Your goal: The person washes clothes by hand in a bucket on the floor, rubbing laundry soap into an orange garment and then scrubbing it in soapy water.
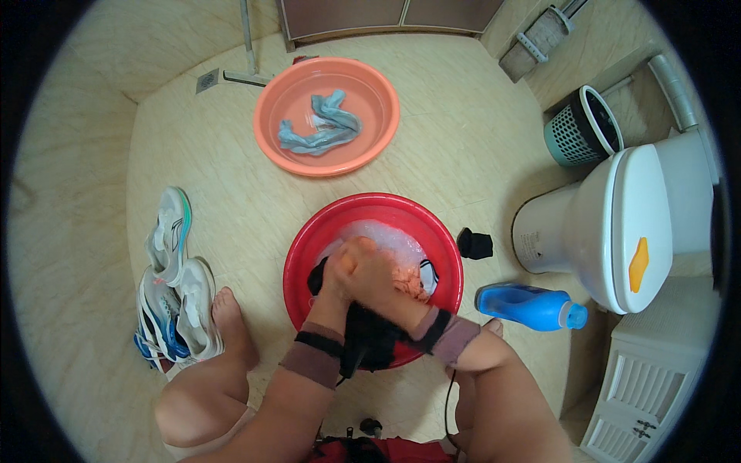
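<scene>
A red plastic basin (298,278) of sudsy water (382,234) sits on the floor between my legs. Inside it my left hand (340,273) and my right hand (373,275) press together, blurred, gripping part of an orange cloth (410,282) whose rest spreads to the right. My fingers hide most of the held part. Dark cloth (370,335) lies at the basin's near side beneath my wrists. A white piece with dark stripes (428,276) rests against the right wall.
Beyond stands an orange basin (266,139) holding wet grey-blue cloth (341,124). To the right are a black cloth (476,243), a blue detergent bottle (524,307), a toilet (637,220) and a wastebasket (570,136). Several sneakers (194,307) lie left; a floor squeegee (246,77) stands behind.
</scene>
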A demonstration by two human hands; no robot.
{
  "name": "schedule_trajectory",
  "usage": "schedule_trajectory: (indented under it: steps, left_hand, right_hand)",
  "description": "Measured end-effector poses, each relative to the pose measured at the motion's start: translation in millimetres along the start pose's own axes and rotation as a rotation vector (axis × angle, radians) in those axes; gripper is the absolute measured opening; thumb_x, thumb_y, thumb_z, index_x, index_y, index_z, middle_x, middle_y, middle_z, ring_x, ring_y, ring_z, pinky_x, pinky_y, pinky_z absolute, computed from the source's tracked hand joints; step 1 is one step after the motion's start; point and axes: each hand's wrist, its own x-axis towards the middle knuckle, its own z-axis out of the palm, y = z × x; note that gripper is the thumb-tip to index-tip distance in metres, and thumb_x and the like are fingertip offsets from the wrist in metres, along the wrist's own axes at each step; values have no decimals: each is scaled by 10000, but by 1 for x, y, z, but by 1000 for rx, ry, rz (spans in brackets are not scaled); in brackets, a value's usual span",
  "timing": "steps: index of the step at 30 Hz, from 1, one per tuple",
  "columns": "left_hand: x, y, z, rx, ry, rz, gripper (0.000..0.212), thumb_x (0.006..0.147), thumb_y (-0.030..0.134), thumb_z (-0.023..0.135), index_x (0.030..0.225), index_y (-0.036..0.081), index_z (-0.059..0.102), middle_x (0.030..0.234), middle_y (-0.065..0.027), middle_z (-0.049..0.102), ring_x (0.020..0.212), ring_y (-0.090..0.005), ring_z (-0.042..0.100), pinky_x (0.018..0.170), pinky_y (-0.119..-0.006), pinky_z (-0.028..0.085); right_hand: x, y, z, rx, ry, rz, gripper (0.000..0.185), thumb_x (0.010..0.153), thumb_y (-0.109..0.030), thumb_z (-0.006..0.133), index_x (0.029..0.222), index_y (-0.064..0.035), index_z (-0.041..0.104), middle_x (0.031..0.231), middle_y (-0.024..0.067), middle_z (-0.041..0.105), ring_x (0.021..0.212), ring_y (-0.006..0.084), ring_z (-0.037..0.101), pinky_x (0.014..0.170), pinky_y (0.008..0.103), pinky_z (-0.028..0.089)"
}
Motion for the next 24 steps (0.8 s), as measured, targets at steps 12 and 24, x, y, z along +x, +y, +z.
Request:
schedule_trajectory:
  steps: [12, 24]
  left_hand:
    - [-5, 14, 43, 141, 565, 296, 368, 984, 322, 507, 1298, 132, 523, 1271, -20, 569, 1209, -186, 481, 1060, -412, 321]
    - [-8, 16, 42, -26, 390, 146, 467, 969, 495, 465, 1262, 141, 546, 1221, -76, 565, 1128, -233, 494, 1024, -431, 360]
  right_hand:
    - [21, 153, -5, 36, -165, 635, 578, 859, -533, 599, 1053, 8, 661, 935, 253, 685, 879, 392, 676, 764, 475, 532]
    - [31, 70, 3, -164, -124, 294, 236, 878, -300, 578, 962, -103, 678, 854, 192, 683, 791, 402, 664, 680, 499, 523]
